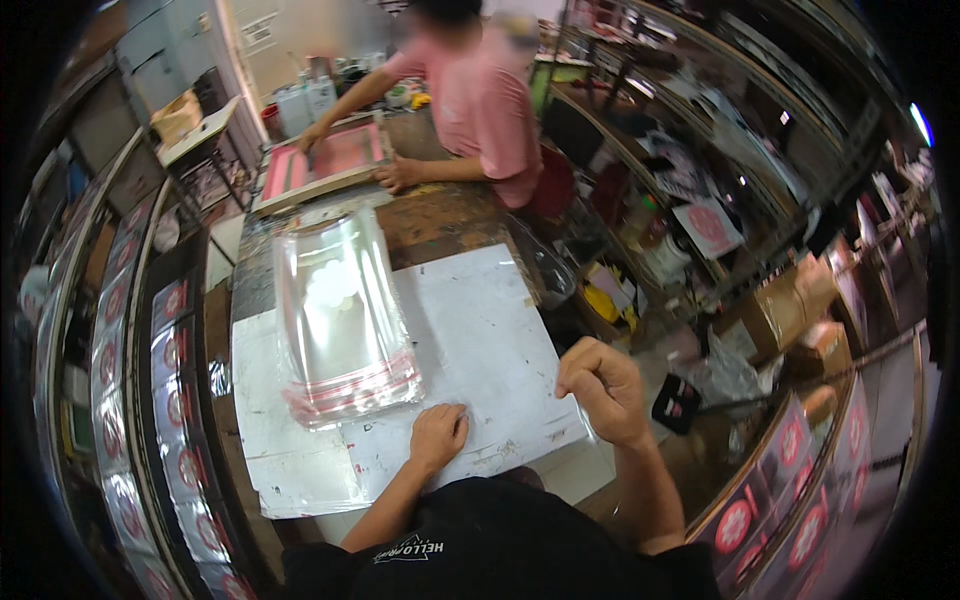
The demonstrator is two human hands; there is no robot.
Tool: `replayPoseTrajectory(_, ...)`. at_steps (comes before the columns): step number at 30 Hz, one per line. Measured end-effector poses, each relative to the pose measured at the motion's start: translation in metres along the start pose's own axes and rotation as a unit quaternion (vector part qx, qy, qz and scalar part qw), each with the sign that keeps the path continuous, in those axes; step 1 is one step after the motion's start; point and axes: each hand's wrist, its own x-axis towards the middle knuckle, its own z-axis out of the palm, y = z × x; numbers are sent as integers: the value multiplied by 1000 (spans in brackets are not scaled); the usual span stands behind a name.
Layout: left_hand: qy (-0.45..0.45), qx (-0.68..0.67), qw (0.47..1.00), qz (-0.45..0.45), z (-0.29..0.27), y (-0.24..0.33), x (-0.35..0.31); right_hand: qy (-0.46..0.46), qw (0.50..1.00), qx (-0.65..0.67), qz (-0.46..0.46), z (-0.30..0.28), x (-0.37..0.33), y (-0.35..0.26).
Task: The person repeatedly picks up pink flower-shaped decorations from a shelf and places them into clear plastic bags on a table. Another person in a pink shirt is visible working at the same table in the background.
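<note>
A stack of clear plastic bags point(340, 300) with pinkish-red bands at the near end lies on the white sheet point(480, 310) covering the near part of the table. Just to the right of its near end, my left hand point(438, 437) rests on the sheet, fingers curled in and nothing visible in them. Raised over the sheet's right edge, my right hand point(605, 388) is closed in a pinch. A faint clear streak shows below its fingers, too thin to name.
Across the table a person in a pink shirt point(495, 105) works at a framed printing screen point(325, 165). Racks of printed sheets point(180, 400) stand at left, more printed sheets point(735, 520) at lower right. Shelves point(690, 150) and cardboard boxes point(780, 310) crowd the right side.
</note>
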Motion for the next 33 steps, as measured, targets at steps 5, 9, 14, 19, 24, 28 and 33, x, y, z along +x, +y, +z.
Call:
replayPoseTrajectory(5, 16, -3, 1000, 0, -1, 0, -1, 270, 921, 1, 281, -22, -113, 158)
replayPoseTrajectory(9, 17, -6, 1000, 4, 3, -4, -3, 286, 884, 1, 370, -16, -195, 192)
replayPoseTrajectory(14, 29, -16, 999, 12, 1, -5, -6, 342, 862, 79, 365, -11, -218, 196)
replayPoseTrajectory(19, 29, -50, 998, 5, 0, -4, -5, 319, 871, 76, 367, -17, -219, 199)
replayPoseTrajectory(24, 23, -48, 999, 1, -4, -1, -5, 308, 878, 72, 359, -16, -222, 204)
replayPoseTrajectory(28, 46, -57, 997, 7, -5, 0, -4, 297, 881, 51, 363, -15, -216, 200)
replayPoseTrajectory(33, 46, -86, 995, -9, -6, 0, -4, 295, 884, 37, 362, -17, -217, 204)
